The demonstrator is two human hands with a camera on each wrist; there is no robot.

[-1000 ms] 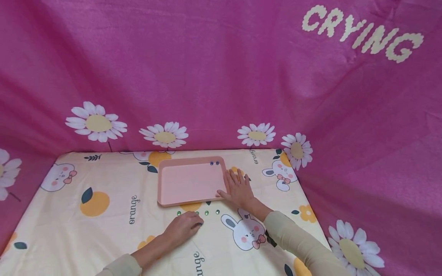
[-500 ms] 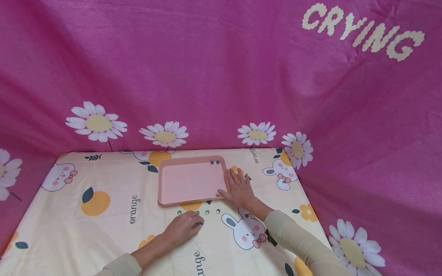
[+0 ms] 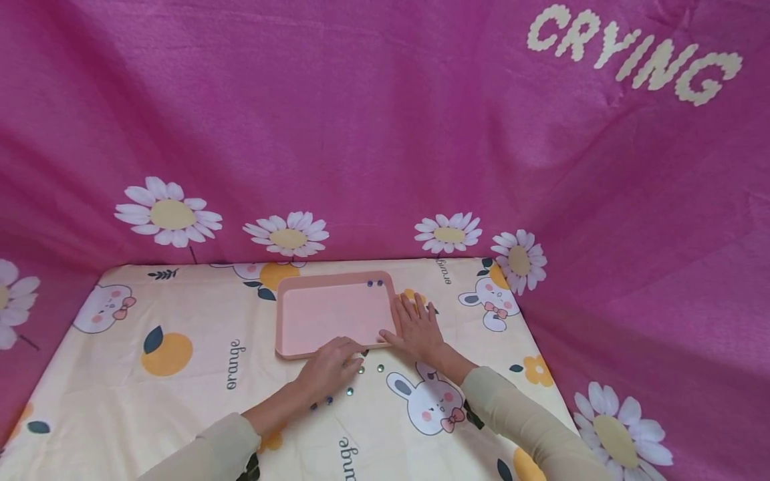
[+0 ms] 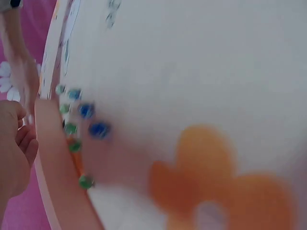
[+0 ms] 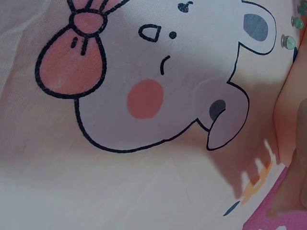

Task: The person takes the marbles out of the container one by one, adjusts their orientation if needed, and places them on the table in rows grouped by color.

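Note:
My left hand hovers over the near rim of the pink tray. In the left wrist view its fingers are curled in over that rim; I cannot tell whether a bead is between them. My right hand lies spread at the tray's right end, thumb over the near corner, fingers along the outside. Two dark blue glass beads lie in the tray's far right corner. Three bluish beads lie on the cloth below the left hand. Nearer the tray runs a row of several green beads, partly hidden in the head view.
A cream cloth printed with rabbits and oranges covers the table. Magenta fabric with daisies rises behind it and at both sides. Loose beads sit close along the tray's near side.
My left hand has moved up and forward from the cloth to the tray's near rim, uncovering the bluish beads and covering some green ones. The right hand and tray have stayed put.

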